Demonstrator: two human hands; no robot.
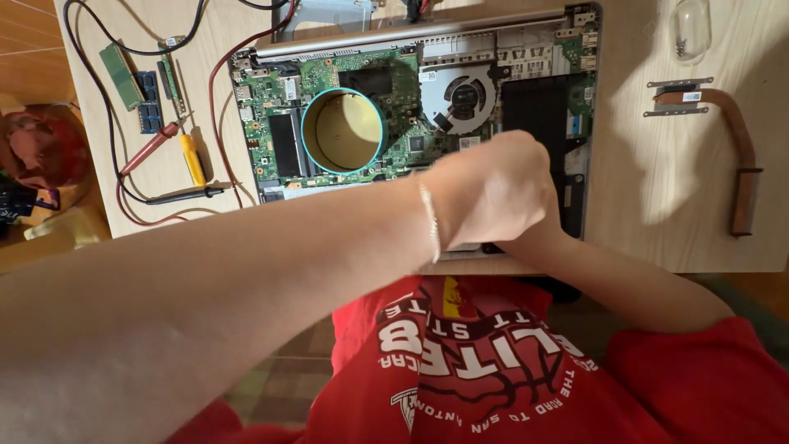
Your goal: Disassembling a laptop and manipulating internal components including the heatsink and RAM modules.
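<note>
Left hand (491,191): reaches in from the near left across the body and is curled into a loose fist over the near right part of the opened laptop; whether it grips anything cannot be told. A thin bracelet sits on its wrist.
Right hand: its forearm comes in from the near right and runs under the left hand, which hides the hand itself, so its state cannot be told.
Opened laptop (542,107): lies on the bench with its cover off, green circuit board on the left, dark battery area on the right, partly covered by the left hand.
Round container (343,131): a teal-rimmed open ring standing on the circuit board, left of the fan and well clear of the left hand.
Fan (464,97): round grey cooling fan at the far middle of the laptop, just beyond the left hand.
Copper heat pipe (734,136): bent, lying alone on the bench to the right of the laptop.
Memory sticks (136,86): 3 or so, green and dark, at the far left of the bench.
Probes (149,150): a red 1 and a black 1 with their leads, beside a yellow-handled screwdriver (192,159), left of the laptop.
Bench (657,205): light wood.
</note>
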